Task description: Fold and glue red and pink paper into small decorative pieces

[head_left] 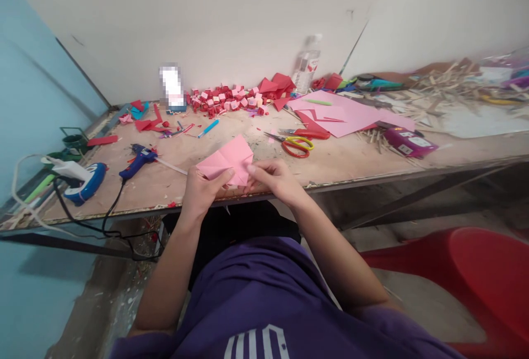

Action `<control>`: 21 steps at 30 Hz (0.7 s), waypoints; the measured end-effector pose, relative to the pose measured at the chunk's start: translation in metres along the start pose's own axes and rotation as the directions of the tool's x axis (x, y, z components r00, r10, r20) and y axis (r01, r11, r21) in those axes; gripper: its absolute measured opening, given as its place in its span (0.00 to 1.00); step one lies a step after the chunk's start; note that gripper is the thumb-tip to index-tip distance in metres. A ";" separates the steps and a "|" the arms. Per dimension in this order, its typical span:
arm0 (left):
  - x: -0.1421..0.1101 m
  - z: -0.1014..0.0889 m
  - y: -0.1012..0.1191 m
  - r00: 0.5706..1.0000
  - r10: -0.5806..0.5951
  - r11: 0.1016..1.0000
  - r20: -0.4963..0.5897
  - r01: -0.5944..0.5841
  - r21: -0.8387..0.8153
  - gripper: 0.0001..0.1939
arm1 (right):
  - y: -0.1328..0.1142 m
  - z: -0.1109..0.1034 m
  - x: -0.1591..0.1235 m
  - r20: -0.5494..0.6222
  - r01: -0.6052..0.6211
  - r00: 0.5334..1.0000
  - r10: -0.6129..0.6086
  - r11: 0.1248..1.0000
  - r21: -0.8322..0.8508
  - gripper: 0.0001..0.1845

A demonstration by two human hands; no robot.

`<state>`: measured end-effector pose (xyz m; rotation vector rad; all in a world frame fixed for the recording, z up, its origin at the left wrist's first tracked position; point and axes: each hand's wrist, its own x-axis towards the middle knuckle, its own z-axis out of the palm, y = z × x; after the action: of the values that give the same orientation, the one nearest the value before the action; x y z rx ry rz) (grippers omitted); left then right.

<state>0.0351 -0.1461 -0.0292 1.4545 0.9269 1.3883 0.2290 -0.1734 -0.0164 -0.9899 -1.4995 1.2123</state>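
Note:
A creased, partly folded sheet of pink paper (231, 155) is held up just over the front edge of the table. My left hand (202, 188) grips its lower left side, the thumb lying on top and the fingers hidden beneath. At the right corner, my right hand (273, 180) pinches the paper between thumb and fingers. Behind the paper, to the right, lie scissors (295, 145) with red and yellow handles, beside a red-handled cutter (312, 134). A blue pen (208, 128) rests farther back on the left.
A blue glue gun (138, 163) and a power strip (85, 183) with cords occupy the left. Many small red and pink folded paper pieces (225, 100) line the wall near a plastic bottle (308, 65). Pink sheets (343, 111) and thin wood sticks cover the right. A red chair (487, 271) stands at right.

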 end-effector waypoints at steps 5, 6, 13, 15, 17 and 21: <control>0.002 0.003 -0.004 0.995 0.065 0.997 -0.079 -0.069 -0.042 0.13 | 0.001 0.002 0.000 0.063 -0.009 0.998 0.009 1.000 0.003 0.23; 0.002 0.003 -0.004 0.993 0.074 0.996 -0.087 -0.077 -0.042 0.13 | 0.002 0.002 0.000 0.054 -0.007 0.999 0.006 1.000 0.007 0.23; 0.001 0.004 -0.002 0.988 0.090 0.995 -0.123 -0.093 -0.026 0.13 | 0.003 0.003 0.000 0.069 0.028 0.997 -0.027 0.999 -0.017 0.21; 0.001 0.005 -0.002 0.988 0.086 0.996 -0.128 -0.090 -0.026 0.13 | 0.003 0.003 0.000 0.072 0.037 0.997 -0.035 0.999 -0.022 0.20; 0.001 0.006 -0.002 0.987 0.089 0.995 -0.134 -0.093 -0.026 0.13 | 0.004 0.003 0.000 0.054 0.049 0.997 -0.048 0.999 -0.021 0.20; 0.001 0.006 -0.003 0.986 0.092 0.994 -0.142 -0.099 -0.040 0.12 | 0.003 0.004 0.000 0.039 0.056 0.998 -0.055 0.998 -0.014 0.20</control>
<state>0.0418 -0.1447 -0.0311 1.3953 0.9159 1.5893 0.2256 -0.1731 -0.0200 -0.9335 -1.5584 1.1881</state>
